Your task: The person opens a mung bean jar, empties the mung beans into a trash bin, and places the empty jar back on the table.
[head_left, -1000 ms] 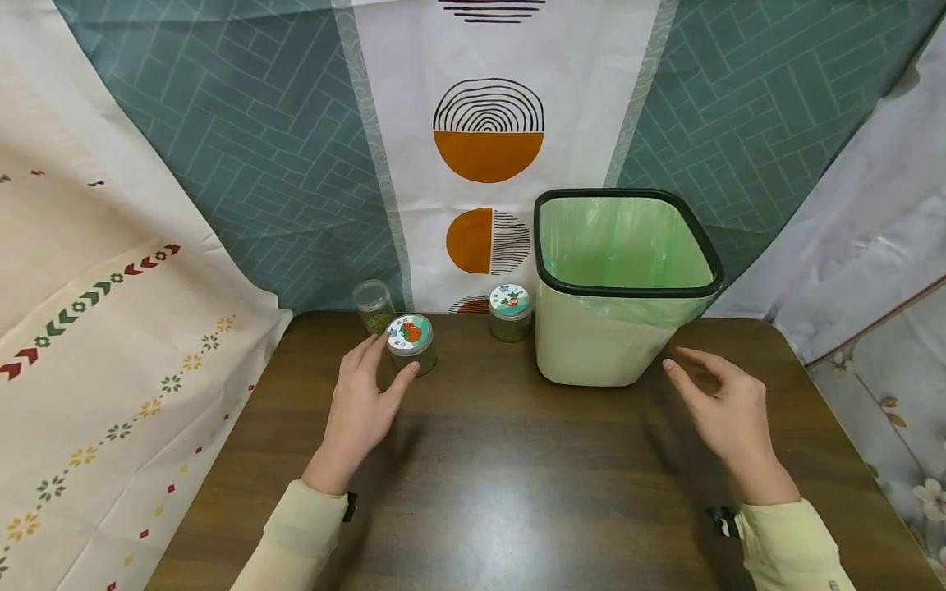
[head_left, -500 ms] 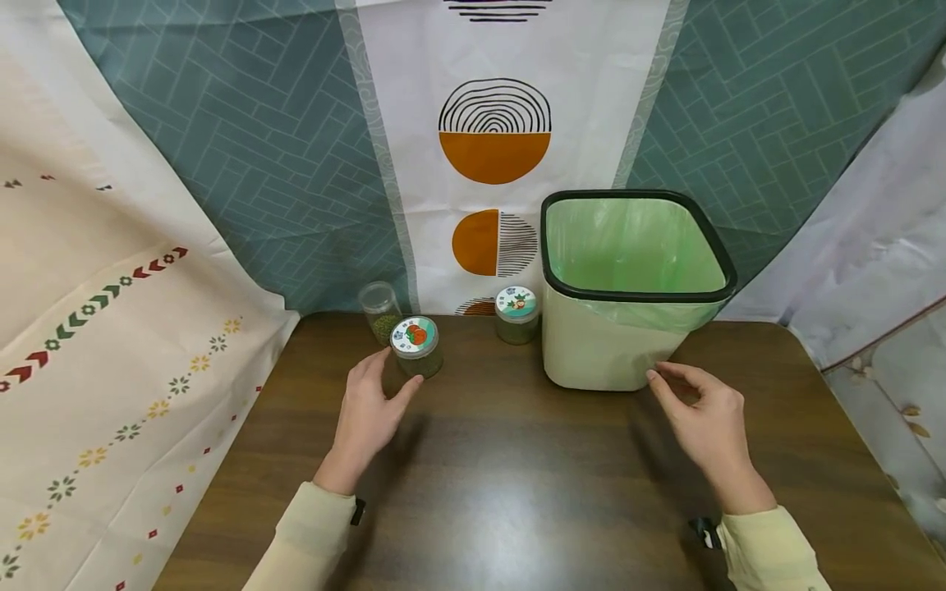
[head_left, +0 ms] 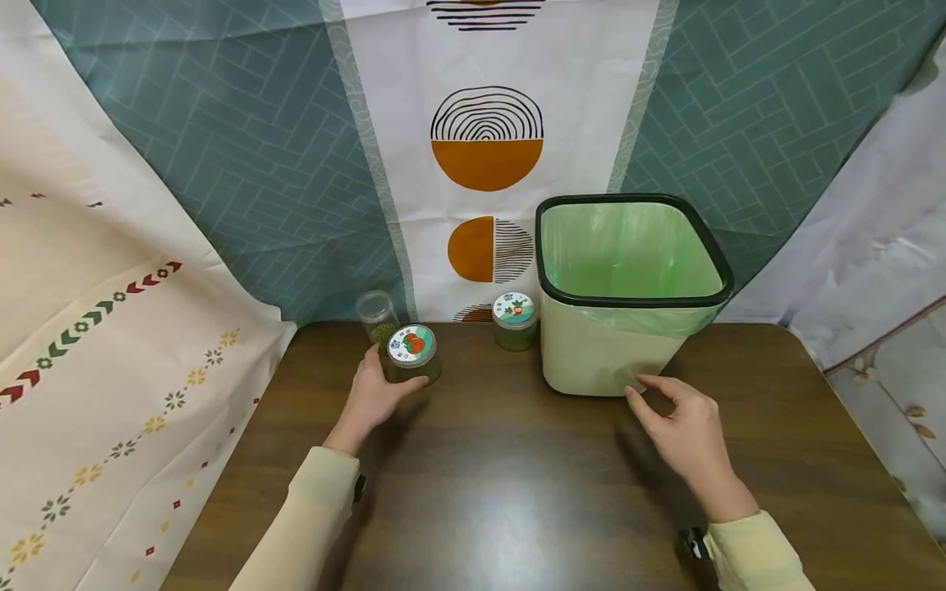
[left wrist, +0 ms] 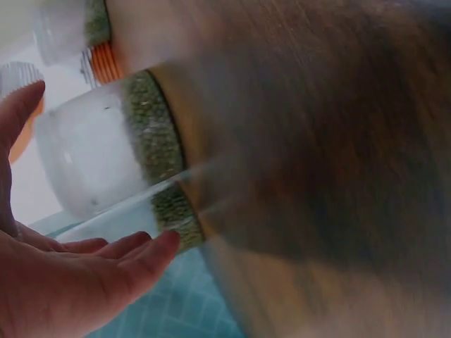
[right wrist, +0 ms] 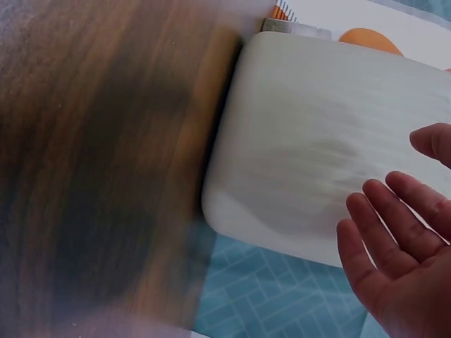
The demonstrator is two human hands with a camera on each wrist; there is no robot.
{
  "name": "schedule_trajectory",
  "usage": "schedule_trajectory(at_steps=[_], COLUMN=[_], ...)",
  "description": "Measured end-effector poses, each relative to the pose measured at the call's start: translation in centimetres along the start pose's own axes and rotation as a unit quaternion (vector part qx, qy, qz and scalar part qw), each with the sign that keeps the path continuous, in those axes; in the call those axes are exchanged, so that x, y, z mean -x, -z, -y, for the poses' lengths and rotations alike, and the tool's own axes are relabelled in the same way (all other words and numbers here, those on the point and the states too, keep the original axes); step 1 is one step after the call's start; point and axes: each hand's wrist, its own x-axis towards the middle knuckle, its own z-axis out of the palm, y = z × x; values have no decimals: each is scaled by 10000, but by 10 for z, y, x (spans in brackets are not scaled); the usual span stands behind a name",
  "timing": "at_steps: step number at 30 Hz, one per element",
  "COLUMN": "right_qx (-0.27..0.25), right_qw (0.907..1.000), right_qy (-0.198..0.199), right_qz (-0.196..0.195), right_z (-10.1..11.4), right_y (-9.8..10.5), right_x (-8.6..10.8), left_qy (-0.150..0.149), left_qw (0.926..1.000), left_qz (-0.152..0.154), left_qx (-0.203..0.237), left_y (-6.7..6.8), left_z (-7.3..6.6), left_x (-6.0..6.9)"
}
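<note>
standing upright on the dark brown wooden table [head_left: 488, 476], a squat round clear jar [head_left: 412, 345] with a white-and-teal lid picturing red fruit was between the thumb and fingers of your left hand [head_left: 372, 400]. that hand was spread in a wide curve, its thumb at the jar's near side and its fingers toward the left side; whether they touched the wall, i could not tell. the left wrist view showed green granules filling the jar's lower part. close behind it, slightly left, a slimmer clear cylindrical container [head_left: 377, 316] also held green granules.

your right hand [head_left: 687, 427] was just beside the lower right corner of a cream, square-mouthed bin [head_left: 606, 353]. its thumb and forefinger were bent toward each other with a gap between the tips, and in the right wrist view the other fingers were loosely curved; i could not tell whether any tip met the bin. a black rim [head_left: 636, 301] framed the bin's mouth, and a pale green plastic liner [head_left: 628, 250] lay inside. just left of the bin stood a second lidded clear jar [head_left: 513, 322], well apart from your left hand.
</note>
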Motion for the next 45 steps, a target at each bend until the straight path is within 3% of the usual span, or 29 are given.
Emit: schedule_trajectory(at_steps=[6, 14, 23, 29, 34, 40, 45], right_qx=[84, 155, 181, 143, 138, -127, -376], right_qw=[9998, 9985, 9978, 9979, 9980, 9972, 9947], right_qy=[191, 513, 635, 623, 621, 729, 946], right_qz=[-46, -134, -114, -74, -53, 53, 137], right_z=[-1, -1, 6, 12, 18, 37, 53], right_y=[-3, -6, -9, -8, -9, -13, -18], right_x=[2, 2, 1, -1, -4, -13, -22], left_qy=[-73, 26, 206, -71, -316, -800, -1285], left_qw=[9992, 9992, 9991, 9981, 9949, 9834, 9711], left_qz=[-2, -248, -185, -497, -805, -1285, -1568], left_qx=[398, 300, 335, 349, 521, 997, 1261], left_y=[-12, -21, -24, -24, -17, -8, -7], left_z=[3, 0, 6, 5, -7, -33, -55], left_x=[-14, -21, -26, -26, -21, -10, 9])
